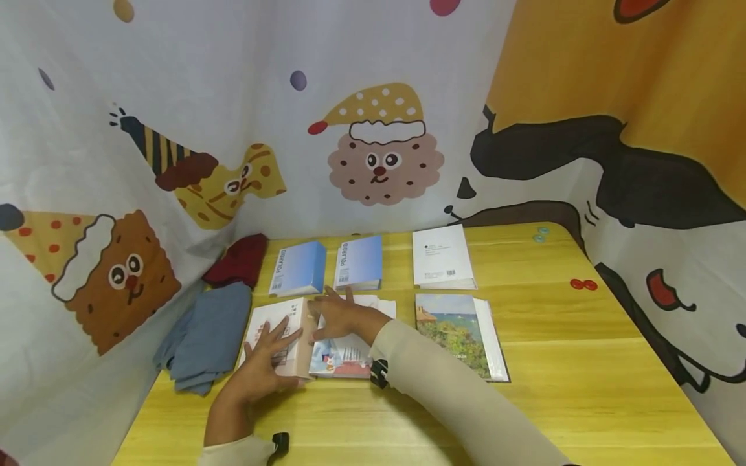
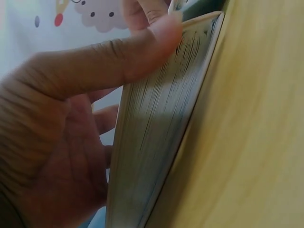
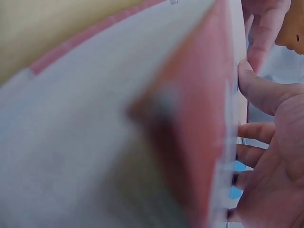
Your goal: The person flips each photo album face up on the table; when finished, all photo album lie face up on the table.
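A thick white photo album with a beige spine [image 1: 305, 357] lies at the front left of the table. My left hand [image 1: 261, 364] rests on its cover, fingers spread. In the left wrist view the thumb touches the edge of its page block [image 2: 152, 123]. My right hand [image 1: 344, 316] reaches over a neighbouring album with a blue and red printed cover [image 1: 344, 364]. Its fingertips touch the white album's spine near the top. In the right wrist view the right hand [image 3: 280, 137] has loosely extended fingers, and blurred pages [image 3: 85, 142] fill the foreground.
Two blue POLAROID albums [image 1: 297, 266] [image 1: 359, 260] and a white album [image 1: 441, 255] lie behind. A landscape-covered album [image 1: 451, 333] is at right. Grey-blue cloth [image 1: 212, 333] and dark red cloth [image 1: 240, 260] lie left. Red [image 1: 583, 284] and teal [image 1: 541, 234] round pieces lie right.
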`<state>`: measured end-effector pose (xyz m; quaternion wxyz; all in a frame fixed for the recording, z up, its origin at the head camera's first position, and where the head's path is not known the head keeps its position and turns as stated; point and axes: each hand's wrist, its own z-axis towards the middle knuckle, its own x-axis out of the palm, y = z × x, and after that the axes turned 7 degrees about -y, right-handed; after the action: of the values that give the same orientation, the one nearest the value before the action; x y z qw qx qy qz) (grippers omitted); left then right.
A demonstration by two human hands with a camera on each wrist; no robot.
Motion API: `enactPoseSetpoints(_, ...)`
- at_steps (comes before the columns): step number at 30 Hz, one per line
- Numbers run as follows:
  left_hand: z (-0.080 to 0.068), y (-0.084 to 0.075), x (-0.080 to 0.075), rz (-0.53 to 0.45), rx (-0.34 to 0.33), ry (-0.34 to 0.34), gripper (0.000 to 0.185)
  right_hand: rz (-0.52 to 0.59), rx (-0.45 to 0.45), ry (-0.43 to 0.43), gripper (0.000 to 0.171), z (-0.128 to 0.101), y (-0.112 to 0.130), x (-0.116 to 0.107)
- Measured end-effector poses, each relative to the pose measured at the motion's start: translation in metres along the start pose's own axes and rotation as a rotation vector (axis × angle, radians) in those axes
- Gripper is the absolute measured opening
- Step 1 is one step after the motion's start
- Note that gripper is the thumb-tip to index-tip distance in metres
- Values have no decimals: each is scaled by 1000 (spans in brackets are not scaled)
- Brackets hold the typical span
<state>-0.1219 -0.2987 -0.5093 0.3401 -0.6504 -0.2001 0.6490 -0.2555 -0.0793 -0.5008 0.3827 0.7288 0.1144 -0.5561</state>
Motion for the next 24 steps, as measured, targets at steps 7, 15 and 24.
enactPoseSetpoints(7,0,6,1,-9,49,-42,95,86,-3,-32,46,1,-4,3)
enactPoseSetpoints(15,-6,26,-8,-192,159,-60,89,181,-100,-98,95,-10,0,-6)
enactPoseSetpoints(24,-10,26,-15,-403,317,-103,86,430,-203,-177,99,-14,-1,-12)
